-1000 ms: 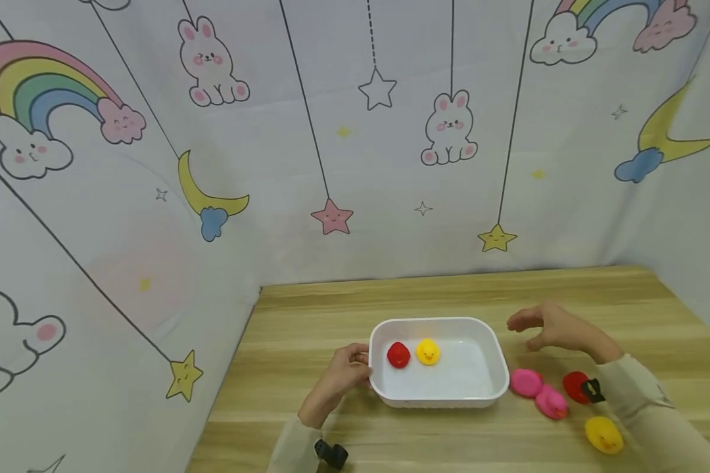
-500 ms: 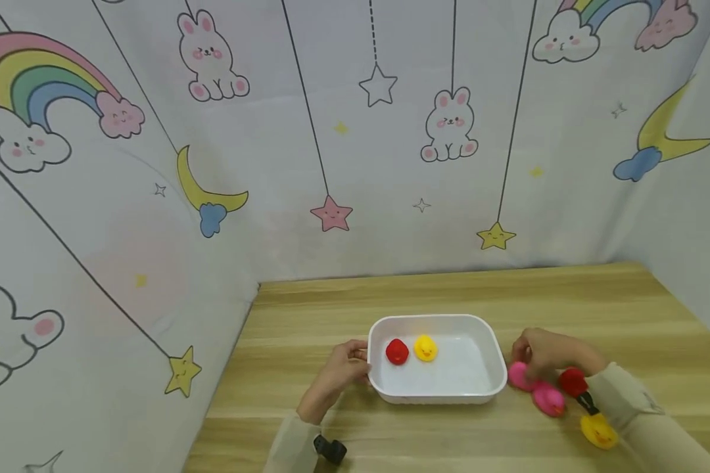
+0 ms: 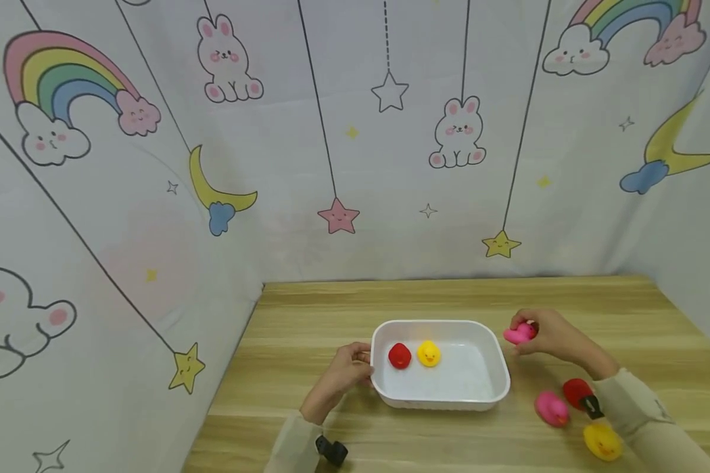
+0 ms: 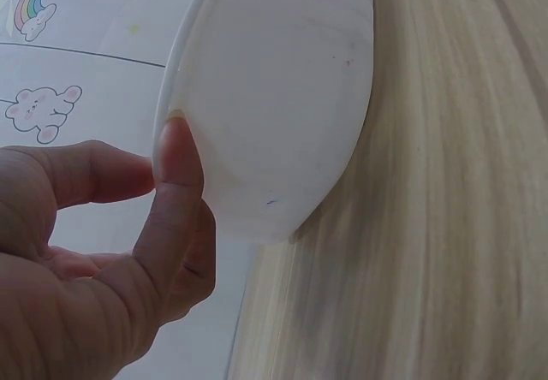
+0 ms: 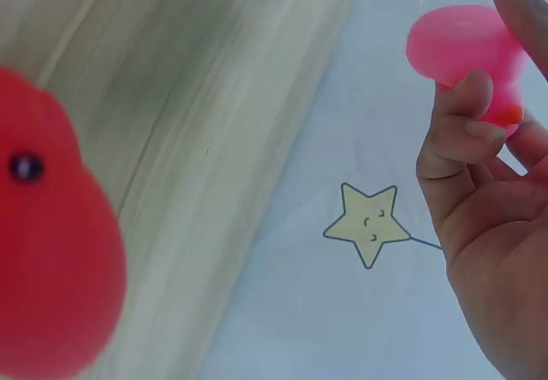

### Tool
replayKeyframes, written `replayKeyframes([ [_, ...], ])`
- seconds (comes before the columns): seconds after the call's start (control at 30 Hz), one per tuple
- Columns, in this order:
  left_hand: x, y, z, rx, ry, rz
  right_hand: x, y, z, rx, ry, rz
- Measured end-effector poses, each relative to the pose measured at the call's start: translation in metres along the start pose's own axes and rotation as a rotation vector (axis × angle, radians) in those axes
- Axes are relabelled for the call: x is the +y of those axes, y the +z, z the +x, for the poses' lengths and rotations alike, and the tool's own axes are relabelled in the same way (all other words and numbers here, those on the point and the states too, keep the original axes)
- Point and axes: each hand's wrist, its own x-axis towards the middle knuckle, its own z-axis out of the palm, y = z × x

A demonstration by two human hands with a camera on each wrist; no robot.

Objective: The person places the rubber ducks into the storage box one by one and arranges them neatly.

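My right hand (image 3: 559,338) holds a pink rubber duck (image 3: 517,335) above the table, just right of the white plastic tub (image 3: 464,378). In the right wrist view, thumb and fingers pinch this duck (image 5: 462,42), its orange beak close to the fingers. My left hand (image 3: 344,374) grips the tub's left end; up close in the left wrist view, its thumb and a finger meet at the rim of the tub (image 4: 274,106). Inside the tub sit a red rubber duck (image 3: 399,356) and a yellow rubber duck (image 3: 428,353), side by side toward the left.
Another pink duck (image 3: 551,409), a red duck (image 3: 576,393) and a yellow duck (image 3: 603,441) lie on the wooden table (image 3: 449,440) by the right forearm. White cloth (image 3: 296,249) printed with rabbits and stars hangs behind the table and along its sides.
My right hand came down to the pair of pink ducks, took hold of one and lifted it up and away from the other. The left hand has stayed at the tub.
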Motion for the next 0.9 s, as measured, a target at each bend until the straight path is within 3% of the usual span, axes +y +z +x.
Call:
replayKeyframes([
  [0.23, 0.001, -0.001, -0.001, 0.0, -0.009, -0.007, -0.008, 0.0, 0.002, -0.02, 0.042, 0.16],
  [0.47, 0.0, 0.0, -0.002, 0.005, 0.0, -0.005, -0.014, -0.005, 0.005, -0.075, -0.104, 0.275],
  [0.57, -0.001, 0.0, -0.001, 0.013, 0.002, 0.005, -0.019, -0.003, 0.008, -0.076, -0.135, 0.265],
  [0.77, -0.001, -0.001, 0.0, 0.017, 0.0, -0.004, -0.028, 0.01, 0.015, 0.04, -0.136, 0.147],
  [0.9, -0.001, 0.0, -0.001, 0.021, 0.001, 0.007, -0.033, 0.019, 0.021, 0.071, -0.138, 0.127],
])
